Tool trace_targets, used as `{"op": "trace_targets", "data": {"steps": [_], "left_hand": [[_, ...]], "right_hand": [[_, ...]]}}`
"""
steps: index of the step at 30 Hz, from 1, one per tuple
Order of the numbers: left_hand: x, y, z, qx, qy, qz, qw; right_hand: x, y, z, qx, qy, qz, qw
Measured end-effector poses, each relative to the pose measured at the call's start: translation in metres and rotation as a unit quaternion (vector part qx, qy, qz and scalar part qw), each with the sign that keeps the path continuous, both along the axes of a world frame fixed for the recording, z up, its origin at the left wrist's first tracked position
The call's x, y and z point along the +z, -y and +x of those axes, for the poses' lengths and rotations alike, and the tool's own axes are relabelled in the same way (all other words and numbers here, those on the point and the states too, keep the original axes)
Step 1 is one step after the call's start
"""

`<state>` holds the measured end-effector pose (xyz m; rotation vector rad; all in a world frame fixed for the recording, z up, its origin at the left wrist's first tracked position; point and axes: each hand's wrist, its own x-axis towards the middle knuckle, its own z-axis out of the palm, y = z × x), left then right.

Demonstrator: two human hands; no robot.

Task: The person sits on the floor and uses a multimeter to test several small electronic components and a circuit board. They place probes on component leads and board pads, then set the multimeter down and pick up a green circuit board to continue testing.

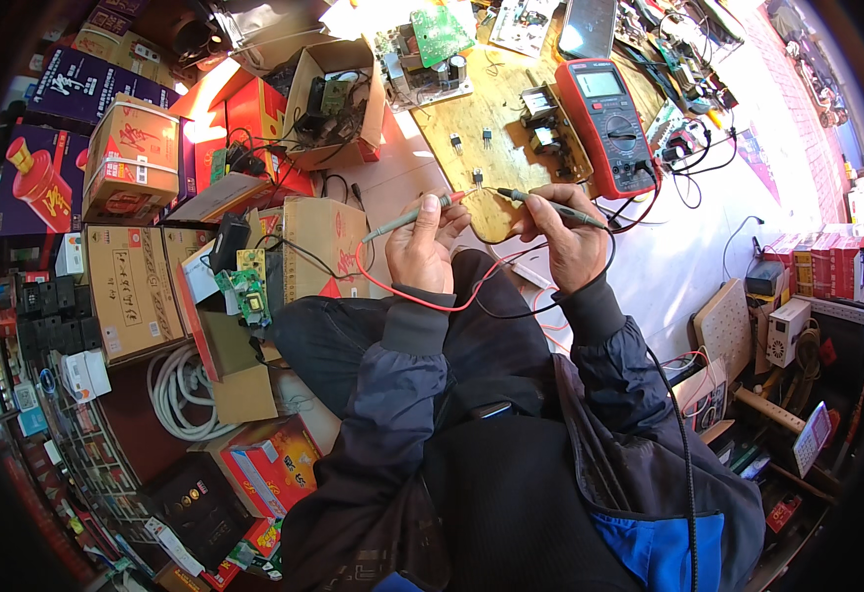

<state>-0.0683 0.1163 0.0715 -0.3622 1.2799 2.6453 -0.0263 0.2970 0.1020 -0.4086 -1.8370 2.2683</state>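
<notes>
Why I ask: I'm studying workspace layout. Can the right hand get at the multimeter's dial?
Probably yes: the dial faces up, uncovered, near the right hand, though that hand holds a test probe.

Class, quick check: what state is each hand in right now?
Left hand: closed, holding the red-lead probe.
Right hand: closed, holding the black-lead probe.

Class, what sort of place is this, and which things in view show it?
Probably a small electronics repair workspace, judging by the red digital multimeter, the pair of test probes and the bare green circuit boards.
</notes>
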Motion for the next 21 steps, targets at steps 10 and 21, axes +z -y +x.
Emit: {"op": "trace_targets", "data": {"steps": [10,21], "left_hand": [[-0.0002,-0.0001,0.0003,0.001,-0.001,0.004,1.000],[0.0022,-0.0006,-0.0017,-0.001,-0.012,0.001,1.000]], "right_hand": [[0.0006,-0.0003,0.0002,0.004,-0.005,0.005,1.000],[0.0000,0.0006,0.0003,-0.002,0.000,0.003,1.000]]}}
